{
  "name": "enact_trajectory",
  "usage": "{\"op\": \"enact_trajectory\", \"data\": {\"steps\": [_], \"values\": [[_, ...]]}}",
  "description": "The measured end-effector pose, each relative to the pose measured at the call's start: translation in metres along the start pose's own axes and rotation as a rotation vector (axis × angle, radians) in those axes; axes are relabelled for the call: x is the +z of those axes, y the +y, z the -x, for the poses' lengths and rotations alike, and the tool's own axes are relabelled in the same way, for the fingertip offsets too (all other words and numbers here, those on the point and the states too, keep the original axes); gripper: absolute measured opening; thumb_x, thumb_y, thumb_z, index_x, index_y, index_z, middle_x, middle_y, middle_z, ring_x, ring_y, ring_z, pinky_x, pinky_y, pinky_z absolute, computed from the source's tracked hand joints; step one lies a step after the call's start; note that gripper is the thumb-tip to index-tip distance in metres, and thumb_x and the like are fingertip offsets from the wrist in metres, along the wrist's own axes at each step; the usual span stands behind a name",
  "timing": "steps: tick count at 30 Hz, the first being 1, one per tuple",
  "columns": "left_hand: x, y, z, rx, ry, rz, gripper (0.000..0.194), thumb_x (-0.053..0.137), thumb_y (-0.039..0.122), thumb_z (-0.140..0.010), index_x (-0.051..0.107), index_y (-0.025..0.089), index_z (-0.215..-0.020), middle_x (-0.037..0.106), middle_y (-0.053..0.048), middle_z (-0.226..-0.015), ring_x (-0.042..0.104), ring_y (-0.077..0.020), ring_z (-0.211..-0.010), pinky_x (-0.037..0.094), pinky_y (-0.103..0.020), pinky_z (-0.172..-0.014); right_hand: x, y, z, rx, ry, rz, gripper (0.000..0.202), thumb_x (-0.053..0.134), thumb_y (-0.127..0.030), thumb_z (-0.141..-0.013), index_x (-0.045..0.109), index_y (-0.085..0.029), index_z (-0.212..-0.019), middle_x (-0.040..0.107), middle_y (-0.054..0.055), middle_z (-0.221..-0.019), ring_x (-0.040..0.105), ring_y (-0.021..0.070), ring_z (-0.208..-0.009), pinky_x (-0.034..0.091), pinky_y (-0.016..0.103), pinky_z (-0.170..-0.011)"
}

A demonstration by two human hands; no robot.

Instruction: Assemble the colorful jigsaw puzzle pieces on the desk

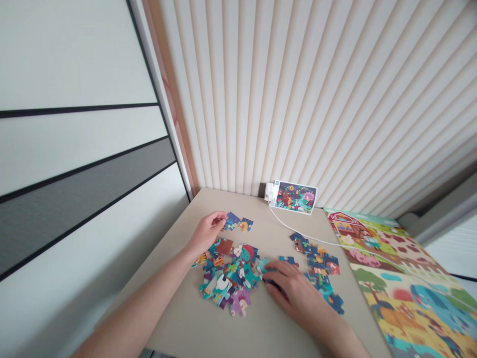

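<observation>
My left hand point(209, 229) reaches to the back of the beige table, its fingers closed on the left edge of a dark blue puzzle piece point(233, 220). Just right of that lies a piece with an orange shape point(246, 224). A heap of loose, colourful pieces point(233, 273) lies between my forearms. My right hand point(285, 283) rests at the heap's right side, fingers bent, the fingertips by a light teal piece point(262, 266); whether they grip it is unclear.
Several pieces point(318, 266) form a strip on the right. A picture card point(295, 197) leans at the back beside a white charger point(269, 192), whose cable point(298, 231) crosses the table. Farm and animal pictures point(402, 278) lie at the right. A pleated blind stands behind.
</observation>
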State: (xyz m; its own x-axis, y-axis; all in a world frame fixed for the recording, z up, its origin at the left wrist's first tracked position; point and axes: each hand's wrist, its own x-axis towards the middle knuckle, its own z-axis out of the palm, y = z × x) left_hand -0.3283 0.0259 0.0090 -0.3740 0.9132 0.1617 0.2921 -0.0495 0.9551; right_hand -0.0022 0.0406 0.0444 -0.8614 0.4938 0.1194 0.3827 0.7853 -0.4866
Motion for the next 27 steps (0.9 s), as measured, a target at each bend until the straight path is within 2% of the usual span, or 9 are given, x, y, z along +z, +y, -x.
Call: {"op": "enact_trajectory", "data": {"steps": [6, 27], "values": [[0.0028, -0.0102, -0.0022, -0.009, 0.029, 0.089, 0.045, 0.065, 0.039, -0.086, 0.063, 0.017, -0.126, 0.067, -0.010, -0.112, 0.067, -0.0216, -0.095, 0.060, -0.039, -0.081, -0.0002, -0.0001, -0.0006, 0.006, -0.006, -0.001, 0.024, 0.048, -0.026, -0.102, 0.068, -0.029, -0.115, 0.065, 0.005, -0.122, 0.062, 0.0211, -0.113, 0.047, 0.038, -0.102], [0.0048, -0.0090, -0.0014, 0.030, 0.023, 0.099, 0.040, 0.063, 0.036, -0.088, 0.062, 0.018, -0.124, 0.063, -0.007, -0.109, 0.064, -0.0206, -0.096, 0.061, -0.037, -0.081, 0.0023, 0.0023, -0.0001, -0.013, 0.010, -0.001, 0.025, 0.049, -0.023, -0.101, 0.067, -0.028, -0.116, 0.065, 0.006, -0.123, 0.061, 0.0214, -0.114, 0.048, 0.037, -0.102]]}}
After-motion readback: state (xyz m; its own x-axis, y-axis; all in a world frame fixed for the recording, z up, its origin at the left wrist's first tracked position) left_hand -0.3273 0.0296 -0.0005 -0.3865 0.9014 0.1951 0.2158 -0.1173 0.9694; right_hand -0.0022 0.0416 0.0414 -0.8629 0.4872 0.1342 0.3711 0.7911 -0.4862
